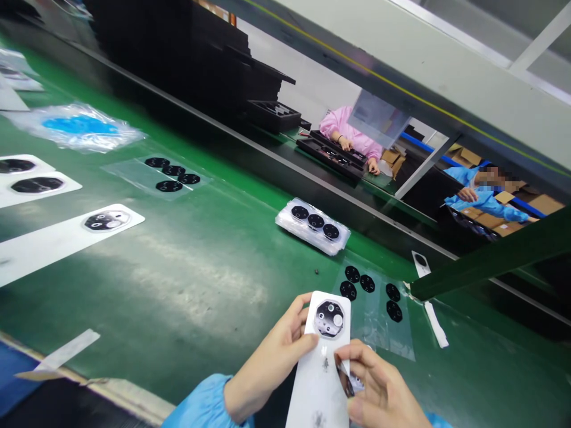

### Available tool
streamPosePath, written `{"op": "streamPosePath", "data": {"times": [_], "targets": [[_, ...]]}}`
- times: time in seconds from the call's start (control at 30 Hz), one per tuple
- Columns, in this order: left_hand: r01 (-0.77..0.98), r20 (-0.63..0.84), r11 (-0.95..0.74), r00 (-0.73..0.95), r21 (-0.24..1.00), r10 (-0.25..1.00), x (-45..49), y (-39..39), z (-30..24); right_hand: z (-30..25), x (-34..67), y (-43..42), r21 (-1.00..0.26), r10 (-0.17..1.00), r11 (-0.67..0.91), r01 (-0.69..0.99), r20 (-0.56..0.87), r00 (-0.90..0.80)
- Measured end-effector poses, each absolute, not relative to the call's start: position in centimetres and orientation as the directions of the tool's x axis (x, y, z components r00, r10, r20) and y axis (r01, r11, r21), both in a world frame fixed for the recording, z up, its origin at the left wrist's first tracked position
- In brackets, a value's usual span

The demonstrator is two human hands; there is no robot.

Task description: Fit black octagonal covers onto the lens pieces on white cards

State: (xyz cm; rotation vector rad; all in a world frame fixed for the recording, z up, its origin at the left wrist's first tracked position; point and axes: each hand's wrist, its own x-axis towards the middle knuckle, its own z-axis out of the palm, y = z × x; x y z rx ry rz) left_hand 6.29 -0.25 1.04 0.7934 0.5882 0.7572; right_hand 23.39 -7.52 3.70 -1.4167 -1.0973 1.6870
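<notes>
The white phone back cover (322, 362) is held up over the near edge of the green work surface (200, 279), between both hands, its round camera ring (329, 318) at the top and facing the camera. The left hand (274, 356) grips the cover's left edge, with the thumb pressed on the face just beside the ring and the fingers curled behind. The right hand (381, 389) pinches the cover's right edge lower down between thumb and forefinger; whether something small sits in that pinch cannot be told. Both wrists wear blue sleeves.

Just beyond the cover lies a clear film sheet (379, 333) carrying 5 black discs. Further off is a bagged stack of lens parts (312, 229) showing 3 black rings. A white strip (436, 326) lies to the right of the sheet.

On the left, 3 more white back covers (53, 241) lie flat. Past them are a second clear sheet (134, 172) with 4 black discs and a crumpled bag with blue inside (80, 126). Stacked black trays (191, 53) stand behind a rail. Across the line, a person in pink (350, 135) and a person in blue (484, 199) work at their own trays.
</notes>
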Motion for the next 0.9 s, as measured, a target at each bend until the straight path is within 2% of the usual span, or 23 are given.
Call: {"op": "streamPosePath", "data": {"times": [0.13,0.3,0.37,0.43,0.53,0.63,0.9], "targets": [[-0.366,-0.174,0.462,0.600,0.808,0.781,6.2,-0.1,1.1,3.7,23.6,-7.6,-0.901,0.891,-0.409,0.144,-0.429,-0.151],[-0.370,-0.159,0.448,0.600,0.814,0.784,6.3,0.0,1.0,5.0,24.3,-7.4,-0.911,0.954,-0.208,0.355,-0.269,-0.133],[-0.370,-0.160,0.454,0.606,0.811,0.779,6.4,0.0,1.0,5.7,25.0,-7.2,-0.851,0.983,-0.110,0.514,-0.168,-0.068],[-0.366,-0.160,0.462,0.618,0.808,0.769,6.6,-0.1,0.9,6.2,25.5,-6.9,-0.737,0.998,-0.020,0.676,-0.061,-0.036],[-0.359,-0.153,0.465,0.636,0.809,0.756,6.8,-0.4,0.8,6.5,25.7,-6.2,-0.554,0.997,0.081,0.828,0.033,-0.076],[-0.355,-0.136,0.456,0.648,0.816,0.749,7.0,-0.6,0.6,6.4,25.1,-5.5,-0.468,0.987,0.158,0.869,0.084,-0.133],[-0.341,-0.129,0.447,0.659,0.827,0.741,7.1,-0.7,0.3,5.6,24.3,-4.6,-0.445,0.978,0.209,0.871,0.078,-0.194]]}}
